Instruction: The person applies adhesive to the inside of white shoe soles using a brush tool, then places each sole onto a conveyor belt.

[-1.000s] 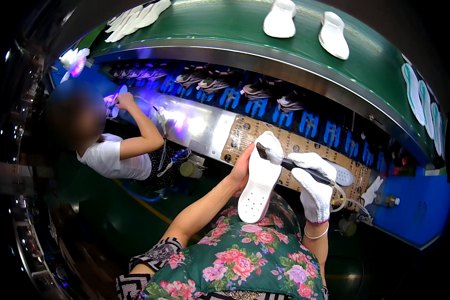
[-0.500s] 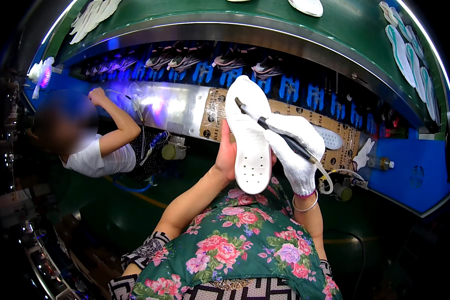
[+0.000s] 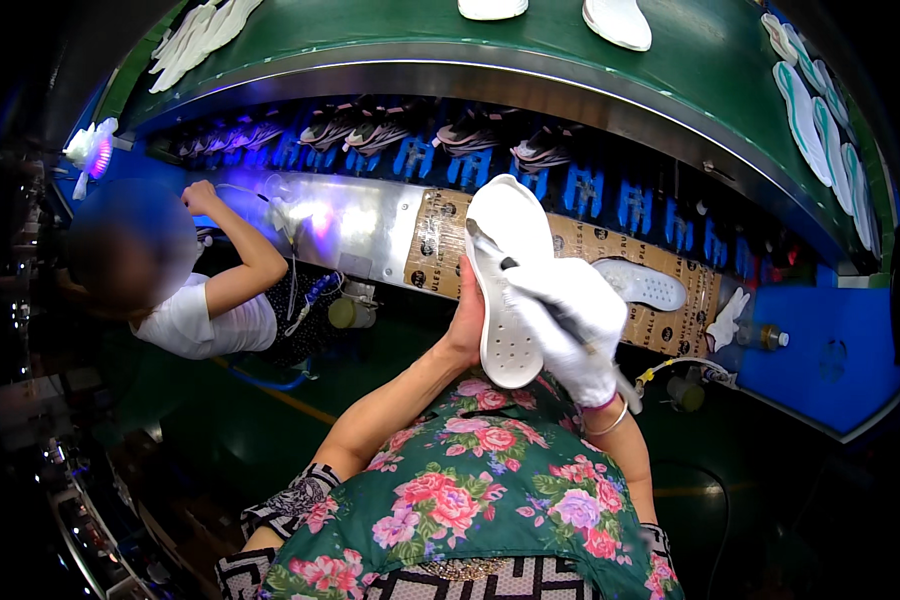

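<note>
A white shoe sole [image 3: 515, 225] with small holes at its near end is held up in front of me, long side pointing away. My bare left hand [image 3: 467, 315] grips it from the left edge and from beneath; most of those fingers are hidden behind it. In a white knit glove, my right hand [image 3: 580, 315] is closed around a dark brush-tipped tool [image 3: 567, 325] fed by a pale tube. The tool's bristles [image 3: 482, 238] meet the sole's upper face near its left edge. Motion blurs the glove and tool.
Another white sole [image 3: 642, 285] lies on the cardboard-covered ledge [image 3: 435, 240]. Shoe uppers [image 3: 460, 135] hang on blue holders beyond. Several soles [image 3: 815, 125] rest on the green bench [image 3: 370, 30]. A small bottle [image 3: 762, 335] stands at right. At left sits a co-worker [image 3: 210, 305], arm raised.
The brush tip has moved down along the sole toward its left edge, and my gloved hand has turned and come nearer. The sole has shifted slightly right.
</note>
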`<state>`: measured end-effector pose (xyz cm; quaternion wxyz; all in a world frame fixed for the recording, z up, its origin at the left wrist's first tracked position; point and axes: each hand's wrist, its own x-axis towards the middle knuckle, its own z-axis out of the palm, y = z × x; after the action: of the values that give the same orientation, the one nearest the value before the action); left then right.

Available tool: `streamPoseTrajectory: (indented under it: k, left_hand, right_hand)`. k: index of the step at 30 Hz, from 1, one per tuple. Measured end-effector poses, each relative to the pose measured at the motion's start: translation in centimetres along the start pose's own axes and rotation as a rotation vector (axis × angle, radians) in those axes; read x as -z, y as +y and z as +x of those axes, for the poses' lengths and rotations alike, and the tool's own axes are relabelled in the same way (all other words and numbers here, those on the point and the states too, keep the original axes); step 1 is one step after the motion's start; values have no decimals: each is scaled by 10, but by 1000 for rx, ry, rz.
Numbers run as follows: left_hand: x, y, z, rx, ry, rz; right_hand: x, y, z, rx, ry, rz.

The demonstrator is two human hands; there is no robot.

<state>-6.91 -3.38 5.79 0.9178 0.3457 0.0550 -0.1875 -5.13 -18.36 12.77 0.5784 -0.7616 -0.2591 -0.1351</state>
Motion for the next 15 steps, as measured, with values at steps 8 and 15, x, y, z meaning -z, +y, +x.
streamPoseTrajectory:
  k: [8, 15]
  left_hand:
    - [9, 23, 11, 15, 14, 97]
    - [20, 47, 18, -106, -69, 194]
  right_hand:
    - [-11, 5, 12, 238, 0, -256]
    - [-9, 7, 28, 82, 89, -60]
